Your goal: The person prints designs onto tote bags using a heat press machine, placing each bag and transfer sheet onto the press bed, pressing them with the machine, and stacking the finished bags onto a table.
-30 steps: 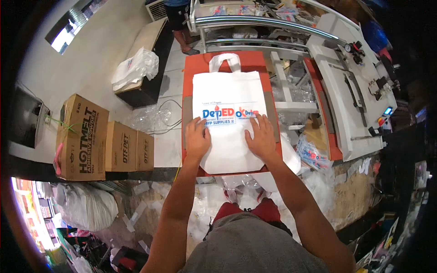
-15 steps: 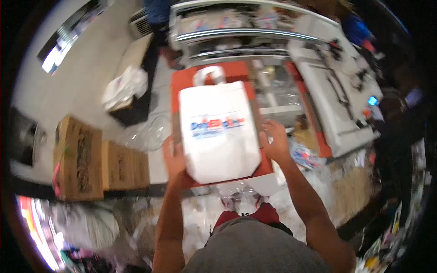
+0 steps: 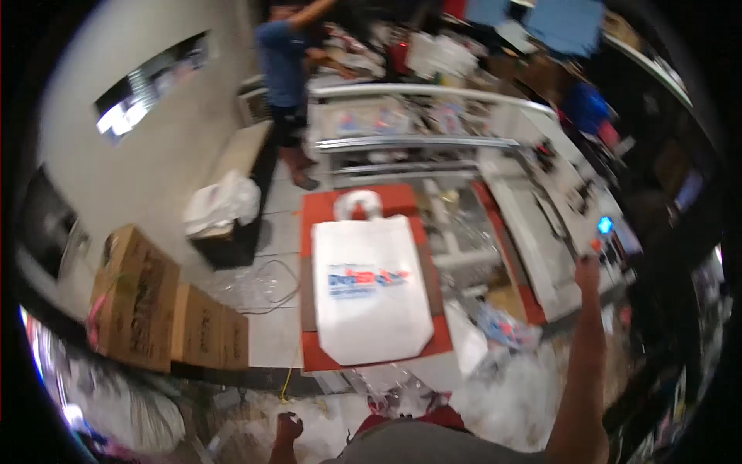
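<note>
A white bag (image 3: 373, 325) with looped handles and blue and red print lies flat on a red board (image 3: 313, 357). Below the board's left front corner is my left hand (image 3: 289, 427), drawn back from the bag. Its fingers look curled in, with nothing visible in them. My right hand (image 3: 588, 271) is stretched out to the right, at the machine's control end, close to a small red knob (image 3: 596, 244) and a lit blue display (image 3: 605, 225). Blur hides its fingers, and whether it touches the knob I cannot tell.
Cardboard boxes (image 3: 139, 305) stand at the left. A bench (image 3: 241, 155) with white plastic (image 3: 224, 203) on it runs along the wall. A person (image 3: 284, 77) in blue stands behind the machine (image 3: 516, 232). Printed plastic packs (image 3: 506, 329) lie right of the board.
Both hands have left the bag's sides. My left hand has dropped back toward my body, and my right has moved out to the control end. The view has tilted up.
</note>
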